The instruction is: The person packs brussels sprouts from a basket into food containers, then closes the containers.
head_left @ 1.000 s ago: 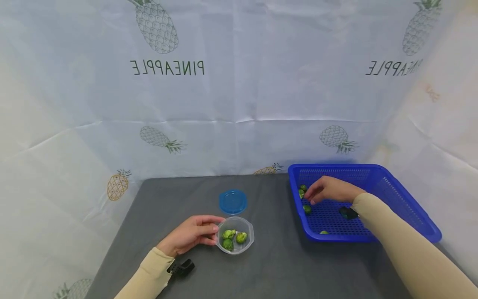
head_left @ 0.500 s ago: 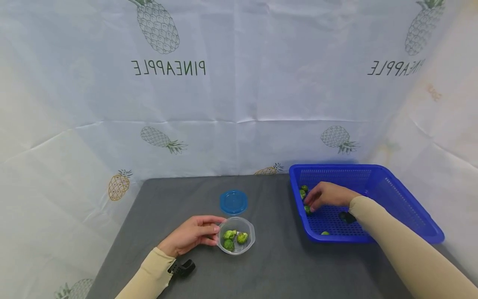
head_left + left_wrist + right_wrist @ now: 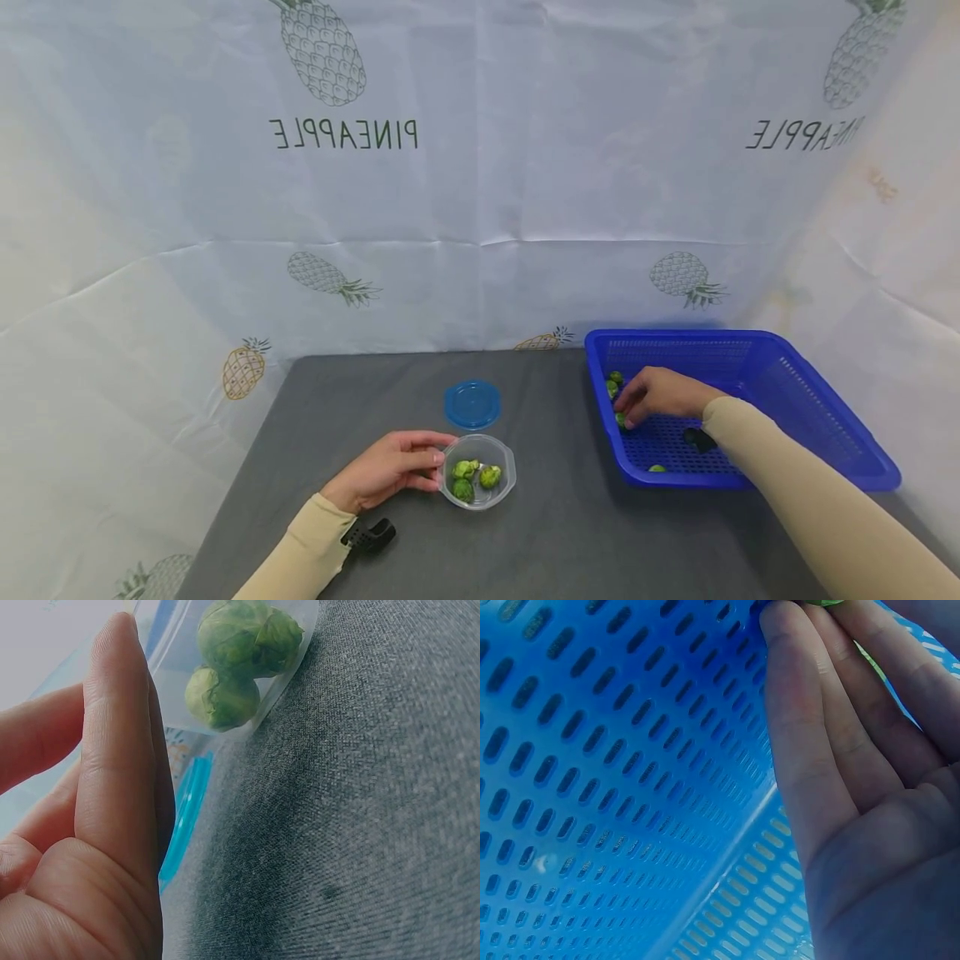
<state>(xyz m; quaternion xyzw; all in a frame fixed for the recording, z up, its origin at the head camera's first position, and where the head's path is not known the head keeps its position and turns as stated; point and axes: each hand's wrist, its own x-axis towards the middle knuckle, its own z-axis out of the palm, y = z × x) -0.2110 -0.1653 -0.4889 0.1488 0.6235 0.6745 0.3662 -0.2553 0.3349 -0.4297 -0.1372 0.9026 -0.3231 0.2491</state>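
Observation:
My left hand (image 3: 393,467) holds the left rim of a small clear plastic container (image 3: 506,477), thumb and index finger at its edge. Inside are Brussels sprouts (image 3: 462,490), also visible through the wall in the left wrist view, beyond straight-looking fingers (image 3: 116,750). Over at the right, my right hand (image 3: 667,393) reaches into a blue perforated basket (image 3: 813,408) and pinches a Brussels sprout (image 3: 620,422) by its left wall. In the right wrist view, a bit of green leaf (image 3: 821,602) shows at the fingertips; most of that sprout is hidden.
A round blue lid (image 3: 472,405) lies flat behind the container. More sprouts (image 3: 613,383) sit in the basket's back left corner, and another sprout (image 3: 657,468) lies near its front wall. A white pineapple-print curtain (image 3: 480,183) hangs behind the grey tabletop (image 3: 540,542).
My right hand has lowered from above the basket's left side onto a sprout and now pinches it. The left hand stays at the container. The head view has shifted slightly.

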